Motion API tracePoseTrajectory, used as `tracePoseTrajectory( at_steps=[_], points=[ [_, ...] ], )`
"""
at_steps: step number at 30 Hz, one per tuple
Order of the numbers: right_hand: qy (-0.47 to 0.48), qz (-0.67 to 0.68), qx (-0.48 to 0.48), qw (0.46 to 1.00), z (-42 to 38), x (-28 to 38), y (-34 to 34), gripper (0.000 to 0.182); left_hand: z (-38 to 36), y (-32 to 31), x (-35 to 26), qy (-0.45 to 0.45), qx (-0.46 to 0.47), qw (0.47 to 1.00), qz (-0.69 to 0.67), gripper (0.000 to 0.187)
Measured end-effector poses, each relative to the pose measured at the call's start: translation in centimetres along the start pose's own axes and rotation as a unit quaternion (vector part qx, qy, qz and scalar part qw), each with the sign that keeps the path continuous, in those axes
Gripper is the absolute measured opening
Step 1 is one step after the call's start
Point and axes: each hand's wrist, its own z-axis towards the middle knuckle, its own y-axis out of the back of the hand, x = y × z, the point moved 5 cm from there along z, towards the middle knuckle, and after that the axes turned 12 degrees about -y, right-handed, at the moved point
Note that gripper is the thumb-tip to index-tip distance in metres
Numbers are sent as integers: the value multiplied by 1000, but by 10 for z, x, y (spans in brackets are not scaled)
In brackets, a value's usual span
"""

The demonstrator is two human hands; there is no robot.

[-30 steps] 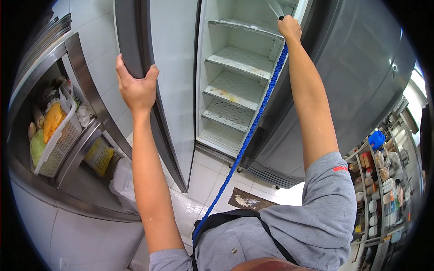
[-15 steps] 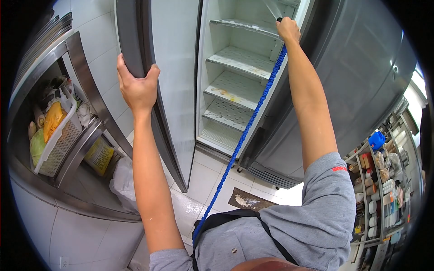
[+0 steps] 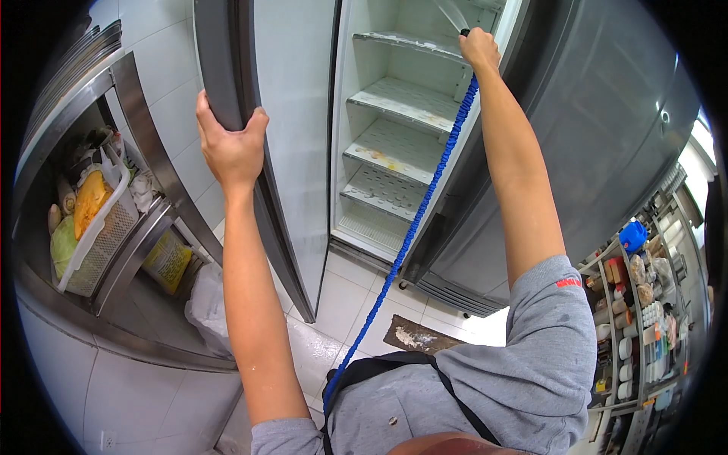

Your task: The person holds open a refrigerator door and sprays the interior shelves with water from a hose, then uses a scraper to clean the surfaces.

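My left hand [image 3: 233, 148] is closed around the edge of the open refrigerator door [image 3: 296, 152], thumb on the near side. High at the right of the opening, my right hand [image 3: 481, 51] grips a hose nozzle [image 3: 465, 32]; its black tip shows and a spray of water leaves it toward the upper left. From this hand a ribbed blue hose [image 3: 425, 197] runs down to my body. Inside the refrigerator are several white shelves [image 3: 398, 101], wet or stained, with yellow-orange bits on a middle one.
At left, a metal rack [image 3: 144, 114] holds a white basket [image 3: 102, 235] with cut pumpkin and other produce. A closed steel door [image 3: 576, 136] stands at right, beyond it shelving [image 3: 641, 334] with containers. A dirty mat [image 3: 417, 334] lies on the wet tiled floor [image 3: 341, 284].
My right hand and the nozzle have shifted slightly left and down, and the water spray with them. My left hand and the door have stayed put.
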Motion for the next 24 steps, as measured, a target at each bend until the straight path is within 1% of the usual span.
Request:
tracePoseTrajectory(
  at_steps=[5, 7, 17, 24],
  points=[
    [3, 0, 0, 1000, 0, 0, 0, 36, 0, 0, 3, -7, -4, 1000, 6, 83],
    [10, -1, 4, 1000, 0, 0, -1, 37, -1, 0, 4, 5, 1, 1000, 18, 84],
    [11, 2, 4, 1000, -3, 0, -4, 38, 0, -1, 3, -1, -3, 1000, -2, 84],
    [-46, 1, -9, 999, 0, -15, 5, 36, 0, 0, 7, 10, 1, 1000, 1, 84]
  ],
)
